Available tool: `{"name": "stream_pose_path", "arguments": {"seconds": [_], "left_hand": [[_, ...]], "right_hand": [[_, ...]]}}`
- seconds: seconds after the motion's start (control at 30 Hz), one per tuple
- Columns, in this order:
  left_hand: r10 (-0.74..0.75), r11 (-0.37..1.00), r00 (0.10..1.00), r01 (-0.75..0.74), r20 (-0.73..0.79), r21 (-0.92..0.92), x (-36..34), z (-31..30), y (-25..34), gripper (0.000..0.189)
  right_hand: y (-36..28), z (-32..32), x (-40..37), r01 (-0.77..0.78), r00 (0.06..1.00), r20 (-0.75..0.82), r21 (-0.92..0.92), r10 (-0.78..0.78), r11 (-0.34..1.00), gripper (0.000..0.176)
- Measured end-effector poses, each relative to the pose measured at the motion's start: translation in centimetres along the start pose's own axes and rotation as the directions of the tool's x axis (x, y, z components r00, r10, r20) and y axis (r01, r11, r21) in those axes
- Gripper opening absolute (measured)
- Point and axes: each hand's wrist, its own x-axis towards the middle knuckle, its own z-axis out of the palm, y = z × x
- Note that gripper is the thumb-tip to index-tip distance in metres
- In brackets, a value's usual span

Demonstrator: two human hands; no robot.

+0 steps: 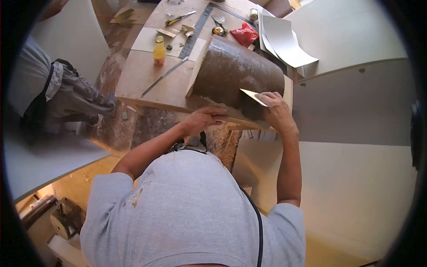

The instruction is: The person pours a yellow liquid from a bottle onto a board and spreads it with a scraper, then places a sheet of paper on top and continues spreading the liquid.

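A curved brown panel (pixel 240 66) lies arched on the workbench in front of me, its surface patchy with a shiny, wet-looking film. My right hand (pixel 278 113) grips a thin, pale flat spreader (pixel 254 96), whose long edge rests close against the panel's near right side. At the panel's lower near edge is my left hand (pixel 202 120), its fingers closed along the rim there; part of the grip is hidden beneath the hand.
On the wooden workbench (pixel 138 82) are a yellow bottle (pixel 159 52), a metal strip (pixel 164 77), a utility knife (pixel 180 18), a black square (pixel 200 29) and a red packet (pixel 243 34). Curled white sheets (pixel 284 38) lie at right. Another person (pixel 66 84) stands left.
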Motion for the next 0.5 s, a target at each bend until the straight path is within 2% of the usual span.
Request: {"name": "stream_pose_path", "arguments": {"seconds": [0.07,0.1,0.13,0.17,0.3,0.37,0.4,0.47,0.5], "left_hand": [[0.047,0.992,0.998,-0.042,0.034,-0.121,0.7,-3.4,-1.4,0.054],[0.036,0.993,0.999,-0.031,0.038,-0.117,0.6,-4.4,-0.7,0.054],[0.058,0.94,0.997,-0.038,0.049,-0.339,0.3,-5.2,0.1,0.051],[0.083,0.839,0.995,-0.041,0.053,-0.542,-0.2,-6.0,0.7,0.05],[0.117,0.87,0.978,-0.016,0.175,-0.492,-3.2,-8.0,3.2,0.049],[0.127,0.873,0.992,-0.102,0.02,-0.477,-4.2,-8.3,4.6,0.054],[0.118,0.877,0.993,-0.093,0.024,-0.472,-4.2,-7.7,5.7,0.054],[0.066,0.975,0.969,-0.113,-0.236,-0.19,-3.8,-6.0,8.3,0.052],[0.06,0.977,0.971,-0.105,-0.232,-0.186,-3.3,-5.7,8.9,0.052]], "right_hand": [[0.6,0.0,-0.8,-0.016,1.0,-0.016,0.033,0.017,0.999,0.038],[1.1,0.7,-1.1,-0.093,0.996,-0.005,0.008,0.093,0.996,0.038],[1.4,1.2,-1.4,-0.173,0.985,0.008,-0.017,0.173,0.985,0.037],[1.6,1.6,-1.7,-0.187,0.982,0.004,-0.015,0.187,0.982,0.037],[1.4,2.6,-2.2,-0.201,0.976,-0.087,-0.026,0.198,0.979,0.037],[1.4,2.9,-2.1,-0.207,0.971,-0.132,-0.034,0.201,0.978,0.036],[1.5,2.7,-2.0,-0.215,0.968,-0.135,-0.022,0.21,0.976,0.036],[1.6,2.6,-1.9,-0.232,0.964,-0.138,-0.01,0.229,0.973,0.036],[1.6,2.7,-1.6,-0.243,0.964,-0.116,-0.033,0.238,0.969,0.035]]}}
